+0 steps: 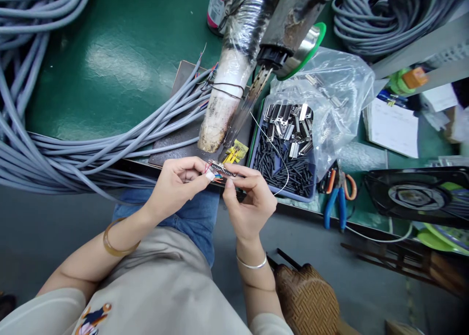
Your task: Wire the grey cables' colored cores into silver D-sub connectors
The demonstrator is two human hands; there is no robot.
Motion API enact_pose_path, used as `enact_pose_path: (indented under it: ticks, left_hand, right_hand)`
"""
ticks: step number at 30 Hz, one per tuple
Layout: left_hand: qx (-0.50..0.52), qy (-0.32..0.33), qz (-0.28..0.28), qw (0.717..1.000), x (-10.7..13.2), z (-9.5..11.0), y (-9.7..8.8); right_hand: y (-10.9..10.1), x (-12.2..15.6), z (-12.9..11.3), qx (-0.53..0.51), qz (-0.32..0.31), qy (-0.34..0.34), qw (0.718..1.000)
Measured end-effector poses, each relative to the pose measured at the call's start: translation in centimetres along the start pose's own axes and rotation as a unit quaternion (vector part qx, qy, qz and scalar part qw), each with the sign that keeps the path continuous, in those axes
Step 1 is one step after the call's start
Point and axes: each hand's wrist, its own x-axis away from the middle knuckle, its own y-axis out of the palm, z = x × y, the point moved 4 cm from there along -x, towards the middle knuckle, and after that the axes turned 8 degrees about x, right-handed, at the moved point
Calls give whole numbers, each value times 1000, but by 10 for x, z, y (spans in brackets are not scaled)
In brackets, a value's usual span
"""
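At the table's front edge my left hand [175, 182] is closed, thumb against fingers, on the stripped end of a cable. Thin coloured wires [217, 177] fan out from its fingertips, red and blue among them. My right hand [252, 198] pinches a small multi-pin connector [222, 169], dark with a row of pins. The wire ends lie right at the connector; whether any is joined to it is too small to tell. Just above both hands points a mounted soldering iron [252, 93], its tip close to the connector.
Grey cables [120, 135] run across the left side. A foil-wrapped duct [229, 76] hangs beside the iron. To the right are a blue bin [313, 188] of connectors and black sleeves, a plastic bag [348, 81], pliers [340, 198] and a fan [414, 197]. A woven stool [308, 296] stands below.
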Motion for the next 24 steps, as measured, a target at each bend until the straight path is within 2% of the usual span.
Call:
enact_pose_path:
  ticks: [6,16,24]
  left_hand:
    - [-37,18,29,999,1,1,1]
    - [-67,52,37,996,0,5,1]
    - [-51,12,34,998,0,1,1]
  right_hand:
    - [0,-2,-6,61,28,-71,995]
    - [4,-8,-9,78,44,-97,991]
    - [4,1,-8,94,42,-150,983]
